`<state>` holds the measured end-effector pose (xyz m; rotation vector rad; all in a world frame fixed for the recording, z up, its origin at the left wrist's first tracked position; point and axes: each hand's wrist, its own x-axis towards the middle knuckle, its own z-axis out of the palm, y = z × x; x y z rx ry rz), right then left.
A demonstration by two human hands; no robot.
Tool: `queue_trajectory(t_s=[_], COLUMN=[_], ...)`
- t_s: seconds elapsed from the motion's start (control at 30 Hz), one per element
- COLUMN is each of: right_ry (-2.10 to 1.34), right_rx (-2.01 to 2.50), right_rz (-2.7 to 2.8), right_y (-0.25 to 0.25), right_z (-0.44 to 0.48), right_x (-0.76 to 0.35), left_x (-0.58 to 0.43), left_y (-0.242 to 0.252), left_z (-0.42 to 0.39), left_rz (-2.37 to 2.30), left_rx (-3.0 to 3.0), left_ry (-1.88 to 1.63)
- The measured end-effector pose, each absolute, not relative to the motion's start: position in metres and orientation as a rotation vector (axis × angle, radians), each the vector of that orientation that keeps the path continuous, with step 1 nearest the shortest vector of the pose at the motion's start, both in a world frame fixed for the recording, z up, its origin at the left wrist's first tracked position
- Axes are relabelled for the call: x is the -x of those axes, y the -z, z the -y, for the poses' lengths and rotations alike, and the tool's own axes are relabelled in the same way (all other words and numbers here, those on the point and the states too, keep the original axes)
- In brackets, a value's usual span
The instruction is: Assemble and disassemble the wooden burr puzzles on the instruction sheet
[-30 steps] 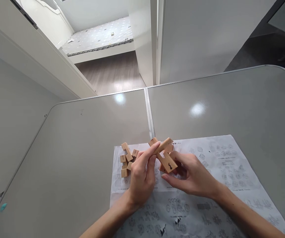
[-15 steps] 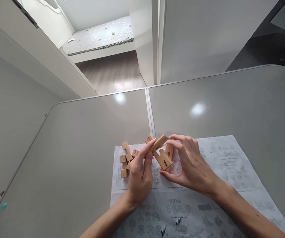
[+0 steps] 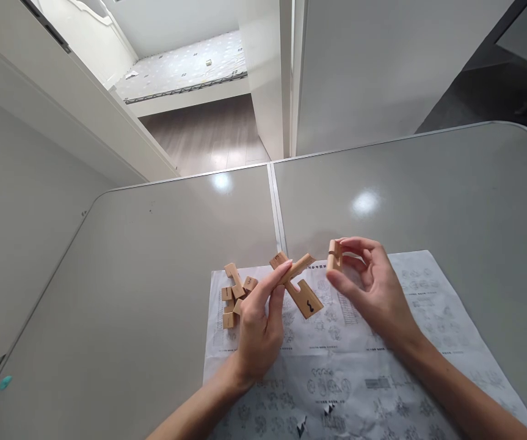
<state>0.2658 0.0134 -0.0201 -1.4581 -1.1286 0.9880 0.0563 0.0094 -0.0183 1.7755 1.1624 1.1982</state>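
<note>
Right hand (image 3: 373,284) has drawn off to own side, taking small notched block (image 3: 335,260) clear of crossed wooden pieces (image 3: 308,300). Fingers bent, block pinched between thumb and fingertips, near-upright at far edge of printed sheet (image 3: 320,360); pale wood, groove across it. Left hand (image 3: 263,321) grips crossed pieces over sheet: rough X, one notched, dark mark near end. Loose blocks (image 3: 237,290) heaped just beside.

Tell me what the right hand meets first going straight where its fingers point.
The block in the right hand would likely meet the crossed blocks in the left hand; depth is unclear.
</note>
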Motion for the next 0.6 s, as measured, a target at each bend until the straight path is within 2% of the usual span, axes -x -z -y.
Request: queue_trajectory(t_s=[0.1, 0.3, 0.6], right_ry=[-1.227, -1.489, -1.562], right_rx=[1.285, 1.099, 1.076], right_rz=[1.005, 0.961, 0.925], right_y=[0.0194, 0.0178, 0.0198], right_z=[-0.0135, -0.0085, -0.0067], right_x=[-0.2709, -0.2678, -0.2653], left_x=[-0.0582, -0.0613, -0.0593], left_y=[0.0165, 0.0143, 0.0177], left_z=[-0.0107, -0.0113, -0.0076], left_rz=[-1.114, -1.068, -1.04], left_rx=[-1.866, -2.024, -2.154], left_ry=[-1.22, -1.243, -1.235])
